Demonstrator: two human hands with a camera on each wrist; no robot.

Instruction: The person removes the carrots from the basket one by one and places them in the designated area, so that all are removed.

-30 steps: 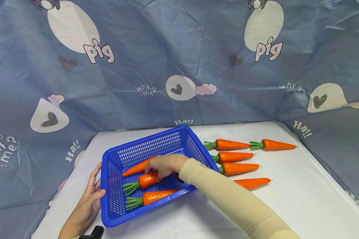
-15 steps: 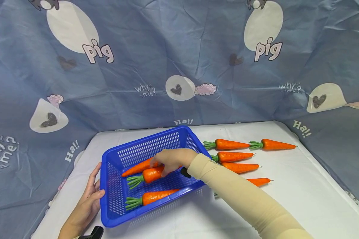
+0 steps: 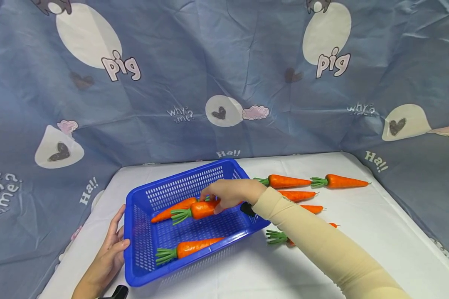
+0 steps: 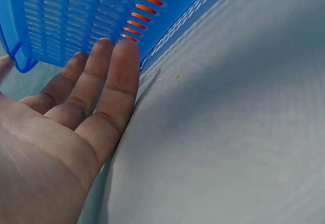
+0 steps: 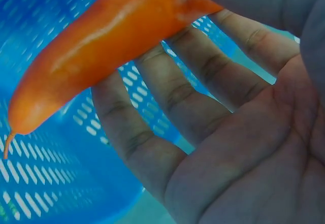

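Observation:
My right hand pinches an orange carrot with a green stem between thumb and fingers, above the floor of a blue perforated basket. In the right wrist view this carrot slants across, its thin tip pointing lower left. Another carrot lies behind it in the basket, and a third carrot rests along the near wall. At the basket's left end my left hand touches the rim with its thumb. In the left wrist view its extended fingers lie against the outside of the basket wall.
On the white tabletop, right of the basket, lie several more carrots, among them a far-right one and one at the back. My right sleeve hides parts of others. A patterned blue cloth hangs behind.
My right hand has moved right and slightly back with the carrot, away from the near carrot. The left hand and basket stay nearly in place.

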